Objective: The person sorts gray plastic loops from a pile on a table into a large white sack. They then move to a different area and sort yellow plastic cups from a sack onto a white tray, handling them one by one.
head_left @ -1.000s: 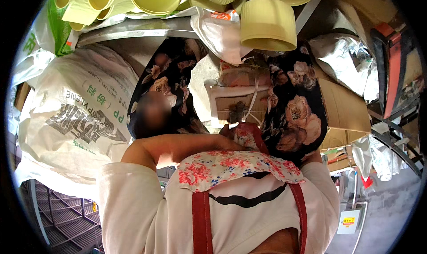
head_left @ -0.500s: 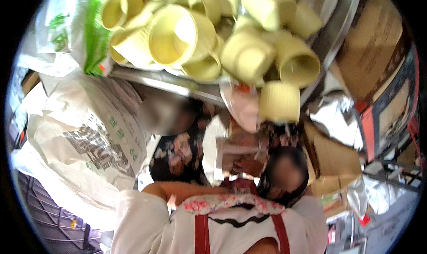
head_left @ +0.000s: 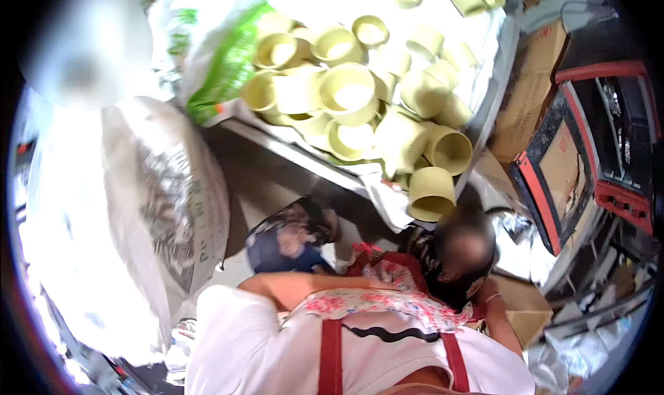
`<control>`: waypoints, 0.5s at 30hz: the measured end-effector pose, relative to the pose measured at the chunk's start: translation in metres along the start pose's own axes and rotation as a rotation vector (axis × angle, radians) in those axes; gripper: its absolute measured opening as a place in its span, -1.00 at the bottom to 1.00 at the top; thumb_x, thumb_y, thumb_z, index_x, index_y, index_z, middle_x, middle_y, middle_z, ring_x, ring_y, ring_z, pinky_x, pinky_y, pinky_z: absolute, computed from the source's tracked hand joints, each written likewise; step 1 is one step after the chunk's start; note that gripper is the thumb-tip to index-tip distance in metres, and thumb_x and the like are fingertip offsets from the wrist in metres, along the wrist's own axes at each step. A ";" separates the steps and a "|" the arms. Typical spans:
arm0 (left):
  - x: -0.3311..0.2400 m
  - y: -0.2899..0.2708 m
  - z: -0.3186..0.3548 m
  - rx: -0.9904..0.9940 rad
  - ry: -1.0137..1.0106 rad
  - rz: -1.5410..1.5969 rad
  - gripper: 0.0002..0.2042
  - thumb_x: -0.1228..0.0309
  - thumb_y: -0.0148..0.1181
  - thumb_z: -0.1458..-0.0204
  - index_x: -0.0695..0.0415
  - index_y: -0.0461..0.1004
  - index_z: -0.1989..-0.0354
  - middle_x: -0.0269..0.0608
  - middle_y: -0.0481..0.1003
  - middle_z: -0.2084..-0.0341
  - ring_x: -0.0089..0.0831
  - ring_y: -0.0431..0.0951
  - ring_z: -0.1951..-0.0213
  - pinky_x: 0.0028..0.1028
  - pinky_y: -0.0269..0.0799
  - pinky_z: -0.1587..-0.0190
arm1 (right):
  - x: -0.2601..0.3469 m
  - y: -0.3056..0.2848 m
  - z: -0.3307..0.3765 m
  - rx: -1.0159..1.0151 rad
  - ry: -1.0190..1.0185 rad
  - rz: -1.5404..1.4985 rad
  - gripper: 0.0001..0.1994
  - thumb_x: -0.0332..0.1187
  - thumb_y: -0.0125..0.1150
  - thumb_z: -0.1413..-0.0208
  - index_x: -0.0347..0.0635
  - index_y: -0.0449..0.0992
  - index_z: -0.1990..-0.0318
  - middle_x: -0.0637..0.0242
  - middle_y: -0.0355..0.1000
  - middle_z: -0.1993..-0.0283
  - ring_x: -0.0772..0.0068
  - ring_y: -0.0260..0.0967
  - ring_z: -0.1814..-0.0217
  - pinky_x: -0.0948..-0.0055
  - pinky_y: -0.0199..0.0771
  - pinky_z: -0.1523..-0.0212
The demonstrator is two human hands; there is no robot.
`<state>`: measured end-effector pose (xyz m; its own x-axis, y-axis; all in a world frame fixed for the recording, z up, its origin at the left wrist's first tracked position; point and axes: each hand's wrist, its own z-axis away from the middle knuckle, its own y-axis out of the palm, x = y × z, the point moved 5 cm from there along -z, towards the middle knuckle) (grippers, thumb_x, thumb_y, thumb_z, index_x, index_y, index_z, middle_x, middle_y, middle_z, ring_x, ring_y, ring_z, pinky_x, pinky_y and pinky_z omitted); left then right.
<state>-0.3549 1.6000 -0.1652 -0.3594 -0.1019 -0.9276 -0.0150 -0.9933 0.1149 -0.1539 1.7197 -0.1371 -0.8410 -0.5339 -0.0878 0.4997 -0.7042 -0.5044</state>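
My left forearm crosses in front of my waist, and my left hand (head_left: 377, 284) is against the red and floral apron cloth (head_left: 398, 269). Its fingers are lost among the folds. My right hand (head_left: 487, 289) is low at the right side of my lap, beside dark flowered trousers (head_left: 443, 277); a blurred patch and the cloth hide its fingers. Neither hand shows a held thing. Beyond my knees, pale yellow cup-shaped pieces (head_left: 348, 94) lie heaped on a white-lined table (head_left: 297, 149). One yellow piece (head_left: 431, 193) sits at its near corner.
A big white plastic bag (head_left: 159, 187) stands at the left, and a white and green bag (head_left: 221, 70) lies on the table's left side. To the right are cardboard boxes (head_left: 529, 91) and a red and black case (head_left: 546, 194). A blurred pale shape fills the upper left.
The view has shifted, showing more of the table and heap. A clear packet with a hand at it over my lap is out of sight; bunched apron cloth shows there. My right forearm has come into view.
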 end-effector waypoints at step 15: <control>-0.124 0.055 0.178 -1.797 0.051 -0.351 -0.68 0.42 0.13 0.04 0.16 0.41 0.07 -0.11 0.47 0.24 -0.33 0.47 0.17 -0.45 0.35 0.10 | 0.085 -0.164 0.176 -0.596 -0.862 -1.501 -0.76 -0.27 -0.04 -0.17 -0.27 0.40 0.21 0.49 0.33 0.53 0.75 0.14 0.69 0.73 0.13 0.71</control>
<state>-0.4772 1.5674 0.0192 -0.5348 0.1329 -0.8344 0.8403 0.1876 -0.5087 -0.2711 1.7078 0.0893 -0.0317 0.1188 0.9924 -0.7821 -0.6212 0.0493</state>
